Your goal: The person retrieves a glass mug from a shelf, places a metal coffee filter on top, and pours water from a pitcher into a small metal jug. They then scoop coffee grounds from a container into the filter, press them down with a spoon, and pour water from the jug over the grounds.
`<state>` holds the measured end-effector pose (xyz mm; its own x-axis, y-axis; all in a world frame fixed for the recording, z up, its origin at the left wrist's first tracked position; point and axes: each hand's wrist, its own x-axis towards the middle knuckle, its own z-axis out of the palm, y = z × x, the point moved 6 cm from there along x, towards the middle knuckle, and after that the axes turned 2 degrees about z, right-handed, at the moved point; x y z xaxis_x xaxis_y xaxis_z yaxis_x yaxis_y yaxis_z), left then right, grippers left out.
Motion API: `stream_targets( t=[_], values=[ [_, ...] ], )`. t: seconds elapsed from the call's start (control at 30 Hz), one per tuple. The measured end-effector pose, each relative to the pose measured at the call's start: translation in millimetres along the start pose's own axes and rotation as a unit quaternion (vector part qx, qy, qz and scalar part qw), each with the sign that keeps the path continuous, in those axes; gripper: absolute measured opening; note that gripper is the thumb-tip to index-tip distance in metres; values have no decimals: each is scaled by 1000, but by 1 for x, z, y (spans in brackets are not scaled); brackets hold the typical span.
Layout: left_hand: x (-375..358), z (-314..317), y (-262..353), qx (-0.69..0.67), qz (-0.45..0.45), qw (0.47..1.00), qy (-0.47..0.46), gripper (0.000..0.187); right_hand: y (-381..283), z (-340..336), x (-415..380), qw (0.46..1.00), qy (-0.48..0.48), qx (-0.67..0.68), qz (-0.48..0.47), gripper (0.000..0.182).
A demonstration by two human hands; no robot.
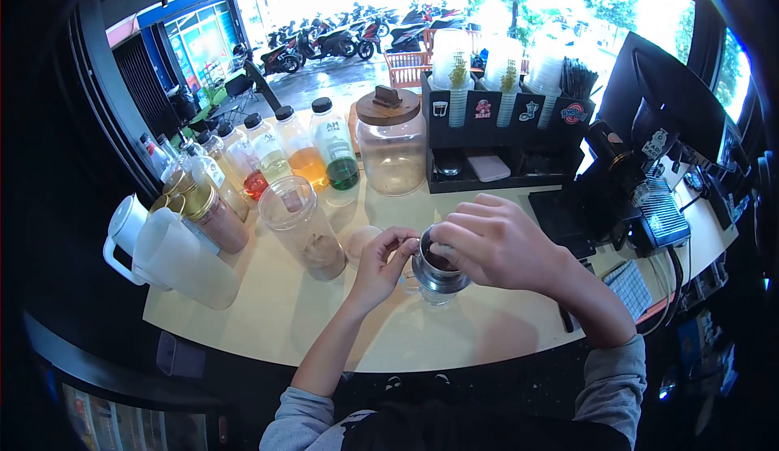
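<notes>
A metal coffee drip filter (443,280) sits on top of a clear glass mug (438,298) near the middle of the table. Dark brown stuff shows inside the filter. With finger and thumb, my left hand (381,266) pinches the filter's side at its rim or small handle. From the right, my right hand (507,244) reaches over the filter's mouth, its fingers bent together and dipping into the opening. Whatever those fingers hold is hidden. Left of the filter stands a tall clear container (300,228) with brown powder at the bottom, and a round pale lid (359,242) lies beside it.
Bottles of coloured syrup (307,159), a wooden-lidded glass jar (391,147) and a black cup organizer (503,147) line the back. White pitchers (182,260) stand at left. A dark machine (608,175) and a folded cloth (626,289) are at right, near the table's curved edge.
</notes>
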<state>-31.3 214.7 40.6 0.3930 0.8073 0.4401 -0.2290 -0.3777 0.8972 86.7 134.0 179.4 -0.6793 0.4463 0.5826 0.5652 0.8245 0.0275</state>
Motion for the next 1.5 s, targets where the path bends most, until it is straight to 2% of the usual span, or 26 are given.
stream_targets(
  t=[0.17,0.3,0.43,0.5,0.63,0.73,0.97,1.37,1.5],
  values=[
    [1,0,-3,2,-8,1000,2,15,10,-2,3,998,16,-18,50,15],
    [0,0,-2,3,-8,1000,4,15,6,0,-2,999,28,-22,39,14],
    [0,-1,-3,22,0,1000,-3,16,1,1,-18,999,-8,11,43,21],
    [0,-2,-7,20,0,1000,-7,15,6,-3,-28,990,20,120,71,19],
    [1,-2,-7,10,0,1000,-6,15,16,-12,-45,979,28,154,128,16],
    [2,-2,-5,12,-1,1000,2,15,25,-12,-51,951,38,236,194,11],
    [3,-3,-4,5,-12,1000,-27,14,21,-11,-58,967,37,195,161,11],
    [2,-3,-4,2,-26,1000,-18,15,37,-10,-75,928,76,310,193,14],
    [2,-2,-2,21,-19,999,-18,16,43,-9,-66,936,77,284,192,16]
  ],
)
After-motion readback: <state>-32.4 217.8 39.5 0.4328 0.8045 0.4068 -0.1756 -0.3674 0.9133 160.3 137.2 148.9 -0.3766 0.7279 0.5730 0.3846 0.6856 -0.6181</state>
